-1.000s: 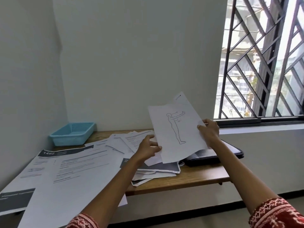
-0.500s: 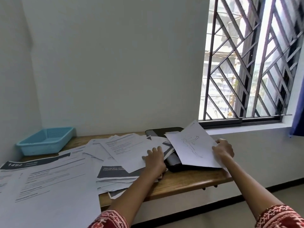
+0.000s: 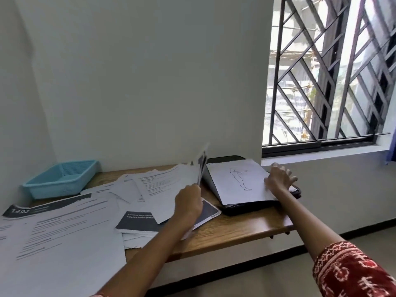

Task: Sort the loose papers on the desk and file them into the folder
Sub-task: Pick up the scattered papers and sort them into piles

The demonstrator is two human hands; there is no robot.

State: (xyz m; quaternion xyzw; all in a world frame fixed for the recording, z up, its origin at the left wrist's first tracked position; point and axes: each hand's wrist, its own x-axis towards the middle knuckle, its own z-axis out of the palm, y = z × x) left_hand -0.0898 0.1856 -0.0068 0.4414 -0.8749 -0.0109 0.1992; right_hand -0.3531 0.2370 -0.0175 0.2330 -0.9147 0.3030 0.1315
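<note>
1. The black folder (image 3: 246,205) is seen lying open at the right end of the wooden counter (image 3: 235,229), just below the window sill, with its long axis running from the near edge towards the wall.
2. A sheet with a line drawing of a standing figure (image 3: 240,181) is laid flat on the folder, its long side along the same axis.
3. The right hand (image 3: 278,179) is placed at the right edge of that sheet, fingers spread and straight; its grip is apart and nothing is clamped. Whether the palm presses the paper cannot be told.
4. The left hand (image 3: 188,203) is set just to the left of the folder, and its grip is closed on a printed sheet (image 3: 167,189) whose far end is lifted off the heap.
5. The remaining loose papers (image 3: 64,232) are spread to the left of the folder, well towards the blue basket (image 3: 62,179).
6. The left hand is judged the nearer to the heap, the right the nearer to the folder; the next sheet must therefore be carried rightwards across a short gap.
</note>
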